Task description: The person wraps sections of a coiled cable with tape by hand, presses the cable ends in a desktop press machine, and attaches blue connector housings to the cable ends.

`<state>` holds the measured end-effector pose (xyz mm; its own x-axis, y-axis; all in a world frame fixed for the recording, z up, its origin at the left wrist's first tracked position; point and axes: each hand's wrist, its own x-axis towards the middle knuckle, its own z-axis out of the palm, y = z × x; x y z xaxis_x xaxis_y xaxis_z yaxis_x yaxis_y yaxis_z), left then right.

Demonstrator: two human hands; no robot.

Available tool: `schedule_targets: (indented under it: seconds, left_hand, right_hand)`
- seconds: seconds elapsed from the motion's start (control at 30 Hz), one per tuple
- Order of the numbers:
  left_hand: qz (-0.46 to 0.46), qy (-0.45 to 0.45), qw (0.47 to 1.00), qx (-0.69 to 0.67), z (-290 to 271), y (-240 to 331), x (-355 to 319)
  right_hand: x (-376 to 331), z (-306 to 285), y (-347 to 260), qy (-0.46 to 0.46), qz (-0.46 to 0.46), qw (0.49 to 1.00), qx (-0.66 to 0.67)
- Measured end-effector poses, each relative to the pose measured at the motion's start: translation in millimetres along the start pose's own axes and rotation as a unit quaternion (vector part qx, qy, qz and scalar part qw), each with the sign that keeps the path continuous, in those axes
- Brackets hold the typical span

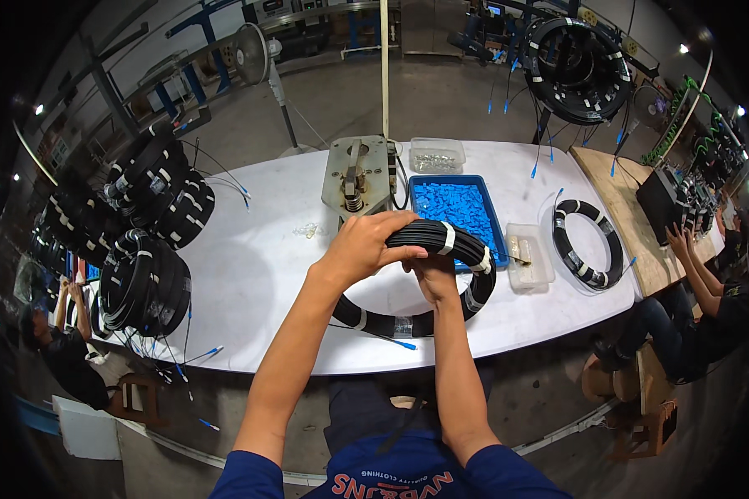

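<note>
A coil of black cable, bound with several white tape bands, is in front of me, its near side over the white table. Wrapped over the coil's far left part is my left hand, its thumb along the inner edge. My right hand reaches through the ring and grips the same far part from inside, close to the left thumb; its fingertips are hidden under the coil. A blue connector on a thin cable end sticks out at the coil's near side.
Beyond the coil stand a metal press and a blue tray of small blue parts. Clear plastic boxes sit nearby. Another coil lies right; stacked coils fill the left. Co-workers sit at both sides.
</note>
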<state>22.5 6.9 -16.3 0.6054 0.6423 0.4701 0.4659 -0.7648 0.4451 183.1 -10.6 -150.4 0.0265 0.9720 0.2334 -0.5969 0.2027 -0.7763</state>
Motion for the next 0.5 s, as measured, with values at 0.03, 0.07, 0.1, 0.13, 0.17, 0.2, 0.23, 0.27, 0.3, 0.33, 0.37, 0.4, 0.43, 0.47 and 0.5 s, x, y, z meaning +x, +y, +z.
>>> schedule_targets:
  seconds: [0.03, 0.07, 0.1, 0.13, 0.17, 0.2, 0.23, 0.27, 0.3, 0.33, 0.37, 0.4, 0.43, 0.47, 0.5]
  left_hand:
    - [0.014, 0.016, 1.0, 0.006, 0, 1, 0]
    - [0.014, 0.018, 1.0, 0.006, -1, 2, -1]
    - [0.001, 0.012, 1.0, -0.008, -3, 4, -2]
    - [-0.011, 0.006, 1.0, -0.024, -4, 6, -3]
    - [-0.01, 0.007, 1.0, -0.024, -3, 7, -3]
    - [-0.001, 0.017, 1.0, -0.025, -1, 8, -2]
    - [0.006, 0.026, 0.999, -0.023, -2, 7, -3]
    - [0.005, 0.028, 0.999, -0.021, -2, 6, -5]
    - [0.007, 0.029, 0.999, -0.014, -2, 4, -6]
    - [0.011, 0.029, 0.999, -0.008, -2, 5, -6]
    - [0.011, 0.03, 0.999, -0.009, -2, 7, -6]
    - [-0.006, 0.018, 1.0, -0.019, -4, 9, -4]
    - [-0.022, 0.005, 0.999, -0.029, -5, 9, -3]
    - [-0.02, 0.005, 0.999, -0.029, -4, 10, -3]
    - [-0.027, -0.001, 0.999, -0.033, -2, 11, -3]
  right_hand:
    - [1, 2, -3, -0.001, -0.001, 1.0, -0.001]
    - [2, 3, -5, 0.008, 0.009, 1.0, -0.013]
    - [3, 5, -7, 0.018, 0.019, 0.999, -0.024]
    - [4, 4, -5, 0.021, 0.008, 1.0, -0.012]
    - [4, 0, -4, 0.021, 0.007, 1.0, -0.014]
    - [4, -5, -5, 0.001, 0.008, 1.0, 0.014]
    - [3, -4, -7, -0.02, 0.011, 0.999, 0.044]
    - [-1, -4, -10, -0.029, 0.025, 0.998, 0.054]
    - [-3, -1, -9, -0.031, 0.026, 0.998, 0.054]
    - [-7, 0, -10, -0.021, 0.025, 0.998, 0.059]
    - [-8, 0, -11, -0.01, 0.023, 0.998, 0.065]
    - [-5, -6, -5, -0.006, 0.024, 0.998, 0.052]
    - [-2, -4, -7, -0.005, 0.023, 0.998, 0.052]
    - [3, -1, -9, 0.016, 0.035, 0.998, 0.049]
    - [6, 2, -10, 0.037, 0.046, 0.997, 0.046]
